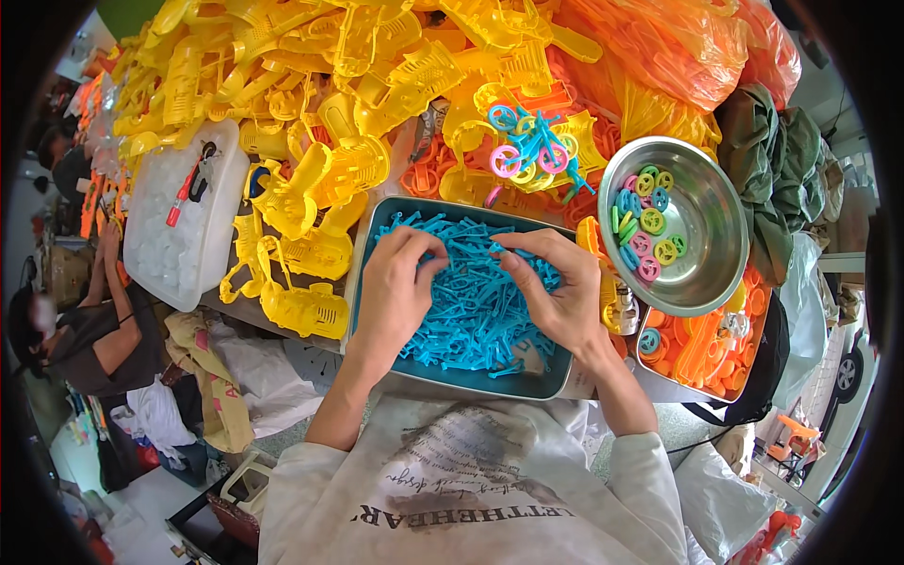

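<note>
A metal tray (561, 369) in front of me holds a heap of thin blue plastic pieces (461, 325). Over its left part is my left hand (400, 282), fingers curled and thumb close to the index finger; whatever they may pinch is hidden. My right hand (565, 287) hovers over the tray's right part. Its thumb and index finger close on a small blue plastic piece (496, 249), which shows only at the fingertips. Just beyond the tray, small blue toy bicycles (541, 146) with pink, yellow and blue wheels lie in a cluster.
To the right, a steel bowl (716, 259) holds colourful little wheels (652, 221). Below it sits a box of orange parts (702, 353). Yellow plastic parts (311, 188) pile up behind and left, beside a white tub (179, 250) with a red-handled tool. Another person (94, 330) works at far left.
</note>
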